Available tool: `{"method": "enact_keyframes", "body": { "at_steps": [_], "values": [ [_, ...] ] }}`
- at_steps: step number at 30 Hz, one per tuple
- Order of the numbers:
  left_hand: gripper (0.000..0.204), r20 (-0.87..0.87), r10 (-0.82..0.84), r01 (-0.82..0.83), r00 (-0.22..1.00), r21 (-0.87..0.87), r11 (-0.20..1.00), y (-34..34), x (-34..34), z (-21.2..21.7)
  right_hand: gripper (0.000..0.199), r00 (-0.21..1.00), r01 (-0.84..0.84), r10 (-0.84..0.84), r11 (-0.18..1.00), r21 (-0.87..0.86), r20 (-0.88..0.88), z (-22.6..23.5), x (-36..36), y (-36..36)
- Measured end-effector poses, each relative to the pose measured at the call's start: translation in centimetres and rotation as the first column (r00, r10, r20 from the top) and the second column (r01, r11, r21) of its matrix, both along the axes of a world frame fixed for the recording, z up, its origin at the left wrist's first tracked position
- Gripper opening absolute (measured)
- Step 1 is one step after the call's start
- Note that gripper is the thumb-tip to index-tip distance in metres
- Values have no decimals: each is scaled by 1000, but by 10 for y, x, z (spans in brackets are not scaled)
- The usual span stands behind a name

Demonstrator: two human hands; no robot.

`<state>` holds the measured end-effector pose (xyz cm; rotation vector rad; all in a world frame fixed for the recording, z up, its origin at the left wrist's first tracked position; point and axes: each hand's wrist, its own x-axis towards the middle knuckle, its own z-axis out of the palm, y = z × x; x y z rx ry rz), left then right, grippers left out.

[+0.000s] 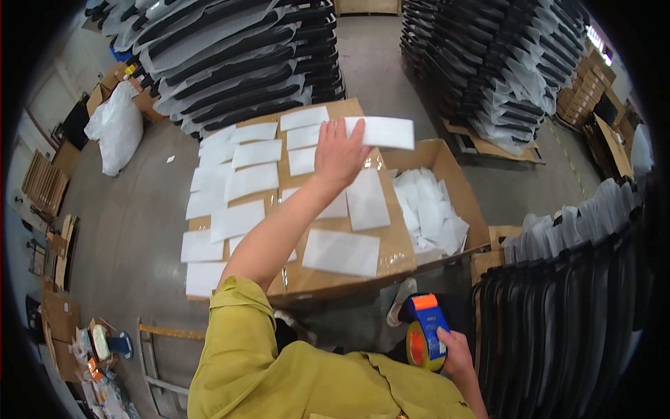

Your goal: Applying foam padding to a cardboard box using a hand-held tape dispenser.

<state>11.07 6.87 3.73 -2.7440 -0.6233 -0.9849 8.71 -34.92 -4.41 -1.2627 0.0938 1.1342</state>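
Observation:
My left hand (338,155) reaches across the brown cardboard surface (296,276) to its far right part. Its fingers and thumb grip a white foam sheet (388,133), which sticks out to the right over an open carton. Several similar white sheets (342,253) lie spread flat over the cardboard, some overlapping. Down by my right side, my right hand (456,353) is closed around a tape dispenser (431,328). It is blue with an orange edge and carries a yellowish roll of tape. Part of that hand's grip is hidden behind the dispenser.
The open carton (469,192) beside the cardboard surface holds a heap of loose white sheets (427,209). Tall stacks of black, plastic-wrapped parts stand at the far left (230,59), far right (499,63) and near right (558,300). A metal frame (164,353) stands at lower left.

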Motion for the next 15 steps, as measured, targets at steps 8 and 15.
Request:
{"method": "enact_keyframes", "body": {
  "at_steps": [8,15],
  "values": [
    [51,-105,306,-312,946,-44,949,149,76,-55,26,983,160,-170,979,-123,-76,-22,25,-3],
    [59,-449,299,-458,842,-301,836,155,84,-63,28,970,175,-201,967,-187,-135,-13,35,11]
  ]
}}
